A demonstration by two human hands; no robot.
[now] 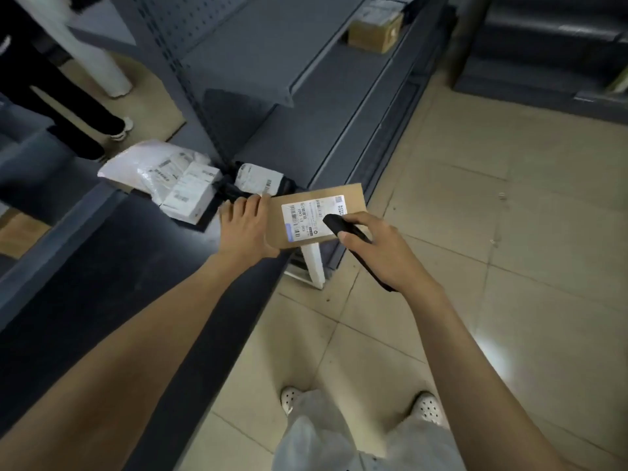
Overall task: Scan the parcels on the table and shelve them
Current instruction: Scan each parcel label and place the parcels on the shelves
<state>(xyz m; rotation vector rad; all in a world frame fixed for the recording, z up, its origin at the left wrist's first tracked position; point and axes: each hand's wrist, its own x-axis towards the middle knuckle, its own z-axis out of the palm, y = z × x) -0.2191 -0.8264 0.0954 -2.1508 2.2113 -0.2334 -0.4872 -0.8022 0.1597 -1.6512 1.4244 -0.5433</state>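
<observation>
Fingers point(239, 207) of the left hand point(243, 229) are wrapped over the left edge of a brown parcel point(323, 193). It is held flat in the air, label point(314, 217) up, just past the table point(119, 266) corner and in front of the shelf point(306, 130). A black scanner point(334, 222) is clasped in the right hand point(380, 253), with the thumb laid on its top. Its head is set right over the lower right part of the label.

The scan is judged to be the step in hand. It is probably best done with the scanner drawn back a little and tilted, so that the barcodes near the label's left side are caught whole rather than crowded by the head. The parcel should be held still and level, and the left grip kept clear of the print. Whether a beam is lit cannot be told.

More parcels are seen on the table: a white bag point(146, 164), a white box point(190, 195) and a black bag point(258, 180), bunched close together by the shelf post. One box point(375, 32) is already placed on a shelf level. Once a read is confirmed, the brown parcel can be slid onto a shelf level with its label turned outward.
</observation>
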